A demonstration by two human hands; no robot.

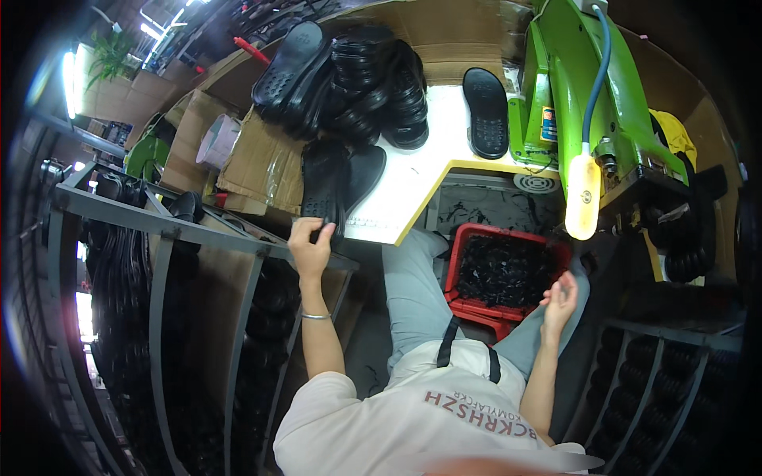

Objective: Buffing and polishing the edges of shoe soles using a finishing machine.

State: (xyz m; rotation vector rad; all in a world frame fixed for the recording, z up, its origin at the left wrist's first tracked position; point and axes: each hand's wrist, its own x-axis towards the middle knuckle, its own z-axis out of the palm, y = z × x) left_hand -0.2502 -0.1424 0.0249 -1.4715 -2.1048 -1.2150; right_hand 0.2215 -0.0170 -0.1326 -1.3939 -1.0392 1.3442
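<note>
At the near left corner of the white table, my left hand pinches the near end of a black shoe sole. Another black sole leans against its right side. Behind them rise stacks of black soles, piled against one another. One single sole lies apart on the table, beside the green machine. My right hand hovers over my right thigh, by the red bin; its fingers are loosely curled and apart, and I see nothing in them.
A red bin of black scraps stands between my legs. The white table has a yellow edge. A yellow-white lamp hangs at the machine. Metal racks holding black soles flank me, and cardboard borders the table's left.
</note>
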